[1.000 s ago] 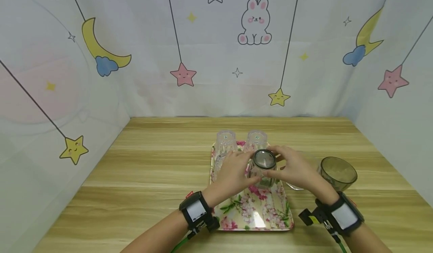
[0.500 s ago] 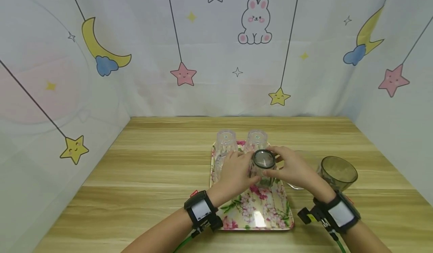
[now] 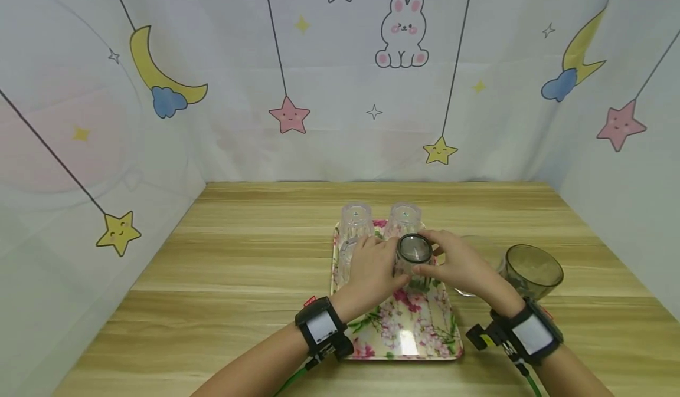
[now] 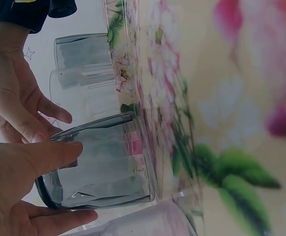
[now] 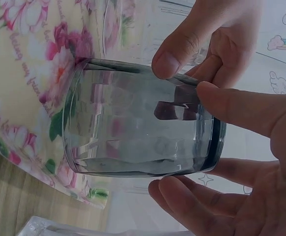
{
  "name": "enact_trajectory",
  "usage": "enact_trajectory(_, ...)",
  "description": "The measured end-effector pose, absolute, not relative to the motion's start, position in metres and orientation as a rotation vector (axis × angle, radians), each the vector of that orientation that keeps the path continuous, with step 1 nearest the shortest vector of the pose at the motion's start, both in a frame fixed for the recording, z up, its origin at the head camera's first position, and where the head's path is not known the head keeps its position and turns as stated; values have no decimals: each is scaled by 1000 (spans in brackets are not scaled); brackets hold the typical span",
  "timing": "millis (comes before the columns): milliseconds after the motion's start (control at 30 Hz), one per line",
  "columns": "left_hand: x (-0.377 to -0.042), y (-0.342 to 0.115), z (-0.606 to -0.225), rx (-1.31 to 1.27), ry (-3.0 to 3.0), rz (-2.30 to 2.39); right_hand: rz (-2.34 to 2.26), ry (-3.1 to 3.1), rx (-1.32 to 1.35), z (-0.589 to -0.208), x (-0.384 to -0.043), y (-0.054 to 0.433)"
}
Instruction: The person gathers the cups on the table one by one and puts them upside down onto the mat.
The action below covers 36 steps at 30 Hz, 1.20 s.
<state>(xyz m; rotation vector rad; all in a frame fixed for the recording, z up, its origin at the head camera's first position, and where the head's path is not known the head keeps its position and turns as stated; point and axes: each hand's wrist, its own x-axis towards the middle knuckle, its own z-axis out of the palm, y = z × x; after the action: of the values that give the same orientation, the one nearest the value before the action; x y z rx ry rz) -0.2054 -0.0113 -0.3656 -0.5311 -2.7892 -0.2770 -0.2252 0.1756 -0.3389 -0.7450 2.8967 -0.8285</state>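
Note:
A smoky grey drinking glass (image 3: 415, 249) stands upside down on the flowered tray (image 3: 390, 341), its base facing up. My left hand (image 3: 372, 270) holds it from the left, thumb on the near side by the base. From the opposite side my right hand (image 3: 459, 261) grips the same glass, thumb in front and fingers behind. In the right wrist view the glass (image 5: 133, 128) has its rim down at the tray, and both thumbs lie on its wall near the base. The left wrist view shows the glass (image 4: 103, 167) between both hands.
Two clear glasses, one at the back left (image 3: 356, 217) and one beside it (image 3: 405, 215), stand inverted on the tray. Another clear glass (image 3: 345, 261) is partly hidden by my left hand. Right of the tray are a wide smoky glass (image 3: 533, 270) and a clear one (image 3: 467, 293).
My left wrist has shifted slightly to the right. Both hands stay on the smoky glass, which holds its place on the tray.

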Motion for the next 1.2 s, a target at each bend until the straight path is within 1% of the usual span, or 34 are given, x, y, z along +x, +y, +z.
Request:
enact_trajectory(600, -204, -10, -368, -525, -2781, -224, -767, 2884, -714, -337, -224, 174)
enact_trajectory(1200, -206, -13, -361, -552, -2849, -248, -742, 2868, -684, -335, -224, 171)
